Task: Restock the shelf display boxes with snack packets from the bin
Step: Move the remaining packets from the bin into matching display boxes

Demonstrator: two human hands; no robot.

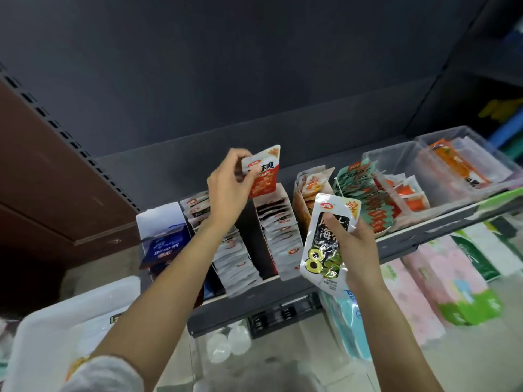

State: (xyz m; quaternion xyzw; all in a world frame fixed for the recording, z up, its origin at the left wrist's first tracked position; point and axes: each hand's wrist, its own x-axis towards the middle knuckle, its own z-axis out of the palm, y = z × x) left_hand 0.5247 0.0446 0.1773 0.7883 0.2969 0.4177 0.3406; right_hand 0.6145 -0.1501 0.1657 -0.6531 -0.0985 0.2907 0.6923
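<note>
At the lower left of the frame sits a white plastic bin (pixel 70 315), its contents mostly hidden behind the left forearm. Just right of it, on the dark shelf (pixel 283 295), a white display box (pixel 158 222) holds blue packets (pixel 165 246). Above centre, the left hand (pixel 229 188) pinches a red and white snack packet (pixel 263 172) by its left edge, holding it upright over the rows of white packets (pixel 240 261) packed in the open display boxes below. Right of centre, the right hand (pixel 353 244) grips a larger white and black snack packet (pixel 328 241), thumb pressed on its front, in front of the shelf edge. Behind it stand an orange box of packets (pixel 308 188) and a row of green and red packets (pixel 365 193). At the upper right of the frame, clear plastic tubs (pixel 441 176) hold orange packets (pixel 458 165). Below the shelf at right lie pink and green tissue packs (pixel 441 281).
</note>
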